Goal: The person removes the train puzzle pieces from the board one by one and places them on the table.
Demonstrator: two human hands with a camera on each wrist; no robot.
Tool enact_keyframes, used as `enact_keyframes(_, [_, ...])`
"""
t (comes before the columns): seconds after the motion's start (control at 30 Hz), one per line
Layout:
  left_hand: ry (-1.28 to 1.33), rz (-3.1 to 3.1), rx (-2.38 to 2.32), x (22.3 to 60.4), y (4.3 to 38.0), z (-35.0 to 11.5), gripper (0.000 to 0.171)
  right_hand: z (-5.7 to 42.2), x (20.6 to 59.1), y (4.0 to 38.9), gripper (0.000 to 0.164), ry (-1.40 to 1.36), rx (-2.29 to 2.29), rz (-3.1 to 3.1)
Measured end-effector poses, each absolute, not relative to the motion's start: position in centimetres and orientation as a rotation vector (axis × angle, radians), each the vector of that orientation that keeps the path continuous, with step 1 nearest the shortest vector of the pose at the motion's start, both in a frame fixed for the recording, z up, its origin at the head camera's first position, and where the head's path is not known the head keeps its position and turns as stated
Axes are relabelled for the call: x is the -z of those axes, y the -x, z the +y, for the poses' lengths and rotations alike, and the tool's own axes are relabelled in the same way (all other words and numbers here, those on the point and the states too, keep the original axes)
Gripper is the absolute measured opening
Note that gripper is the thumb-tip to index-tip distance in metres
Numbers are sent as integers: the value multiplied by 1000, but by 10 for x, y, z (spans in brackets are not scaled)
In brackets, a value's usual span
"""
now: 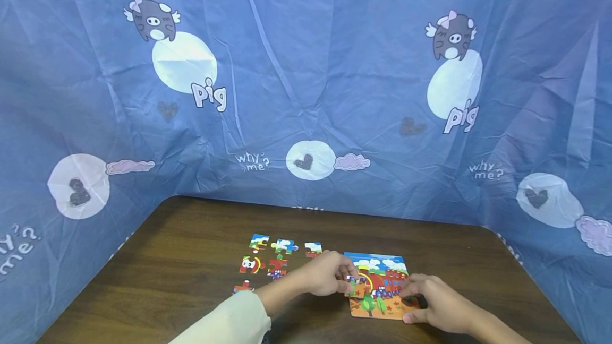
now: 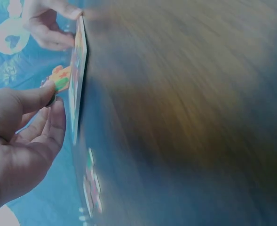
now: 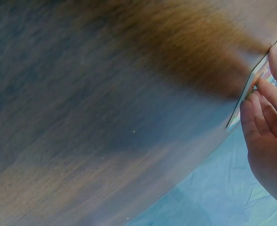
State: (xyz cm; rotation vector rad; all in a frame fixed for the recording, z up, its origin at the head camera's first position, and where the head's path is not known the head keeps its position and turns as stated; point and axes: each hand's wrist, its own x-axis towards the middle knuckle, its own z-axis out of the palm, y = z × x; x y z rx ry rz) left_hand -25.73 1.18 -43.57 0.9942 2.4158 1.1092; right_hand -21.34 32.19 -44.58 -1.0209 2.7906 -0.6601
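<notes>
My left hand pinches a jigsaw piece between thumb and fingers over the left part of the puzzle board. The piece is orange with green and blue bits; in the left wrist view this jigsaw piece stands tilted close to the board's face. The board lies flat and bears a picture of a red train, clouds and trees. My right hand rests on the board's right side, thumb at the near right corner and fingers on the edge. In the right wrist view its fingers look fairly straight.
Several loose jigsaw pieces lie left of the board, among them a piece with a face and a cloud piece. The left forearm partly covers some. A brown wooden table meets a blue printed curtain behind.
</notes>
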Motion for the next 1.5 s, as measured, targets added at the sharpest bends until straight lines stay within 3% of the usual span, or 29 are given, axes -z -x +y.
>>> enact_keyframes(0.97, [-928,2412,-1182,450,233,-115,19,323,446,213,42,970,654,2776])
enact_keyframes(1.5, [-1137,2643,-968,449,228,-142,20,322,445,212,43,985,639,2788])
